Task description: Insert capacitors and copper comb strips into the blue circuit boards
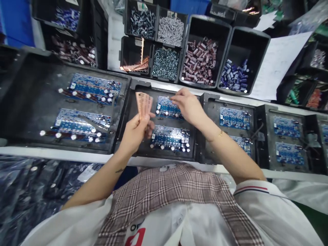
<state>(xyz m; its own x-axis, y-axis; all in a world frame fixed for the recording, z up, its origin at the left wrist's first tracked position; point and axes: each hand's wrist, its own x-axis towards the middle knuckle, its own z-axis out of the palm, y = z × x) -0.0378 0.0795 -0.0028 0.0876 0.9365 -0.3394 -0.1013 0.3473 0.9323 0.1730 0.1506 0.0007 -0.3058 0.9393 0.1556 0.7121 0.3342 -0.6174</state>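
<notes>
Several flat copper-coloured strips point(144, 103) are fanned upright in my left hand point(138, 128), its fingers closed around their lower ends. My right hand point(186, 104) is pinched over the upper blue circuit board point(166, 102) of the middle tray; what its fingertips hold, if anything, is too small to make out. That board carries round-topped capacitors along its front edge, partly hidden by my right hand. In front of it, in the same tray, lies a second blue circuit board point(170, 135) with a similar row of capacitors.
Black trays point(119, 136) with more circuit boards point(93, 87) stand left and right. Behind them are bins of brown capacitors point(200, 58), blue capacitors point(234, 75), small dark parts point(165, 63) and copper strips point(138, 65). White paper sheets point(271, 68) lie at the back right.
</notes>
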